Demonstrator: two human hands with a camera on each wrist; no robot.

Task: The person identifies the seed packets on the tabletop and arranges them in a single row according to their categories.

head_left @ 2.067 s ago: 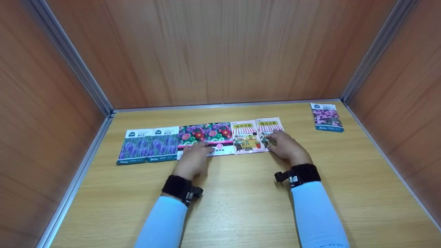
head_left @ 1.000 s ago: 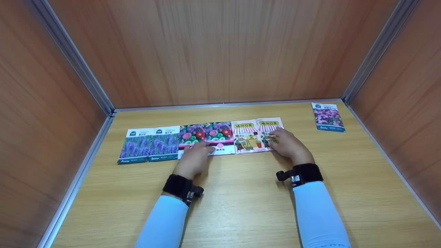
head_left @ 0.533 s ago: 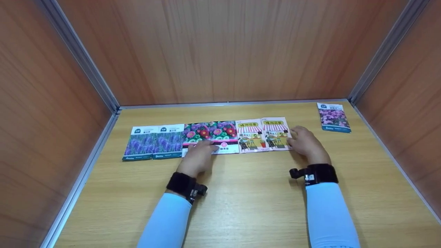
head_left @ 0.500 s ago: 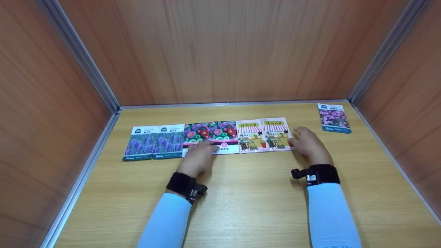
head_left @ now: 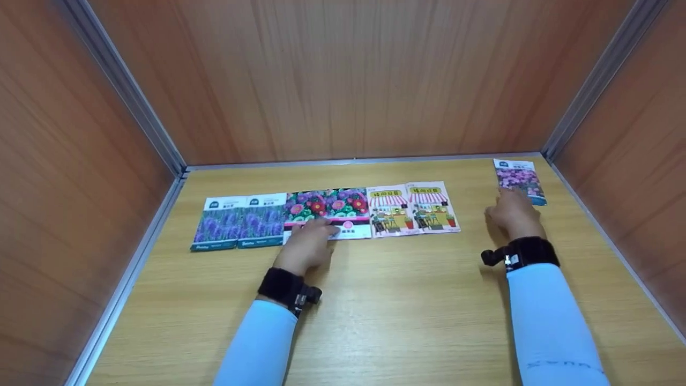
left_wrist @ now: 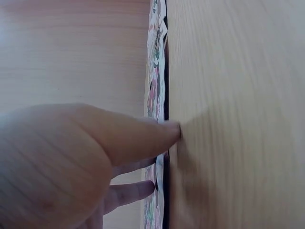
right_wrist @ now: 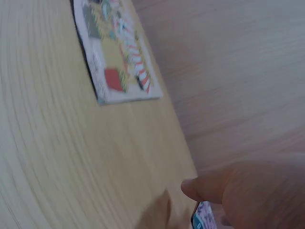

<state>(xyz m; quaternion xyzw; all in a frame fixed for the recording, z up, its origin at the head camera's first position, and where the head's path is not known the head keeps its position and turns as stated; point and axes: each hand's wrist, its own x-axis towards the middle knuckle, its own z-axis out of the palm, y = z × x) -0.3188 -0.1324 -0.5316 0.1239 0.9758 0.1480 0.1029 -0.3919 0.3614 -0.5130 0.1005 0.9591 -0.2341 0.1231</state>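
Flat seed packets lie in a row in the head view. Two lavender packets (head_left: 217, 225) are at its left, and two red-and-purple flower packets (head_left: 327, 202) in the middle. Two packets with striped shop awnings (head_left: 431, 209) make up the right end. My left hand (head_left: 308, 244) rests on the lower edge of the middle packets, fingertips touching them; its thumb (left_wrist: 143, 136) shows in the left wrist view. My right hand (head_left: 515, 212) is over the lower part of a separate pink-flower packet (head_left: 517, 176), hiding some of it. Whether its fingertips touch the packet is unclear.
A wooden back panel (head_left: 348, 80) and side panels (head_left: 616, 161) enclose the tabletop (head_left: 375, 305). Metal strips run along the table's edges. The pink-flower packet lies near the back right corner, apart from the row.
My right hand has left the awning packet at the row's right end and moved right to the pink-flower packet. My left hand stays on the middle packets. The head view has shifted slightly.
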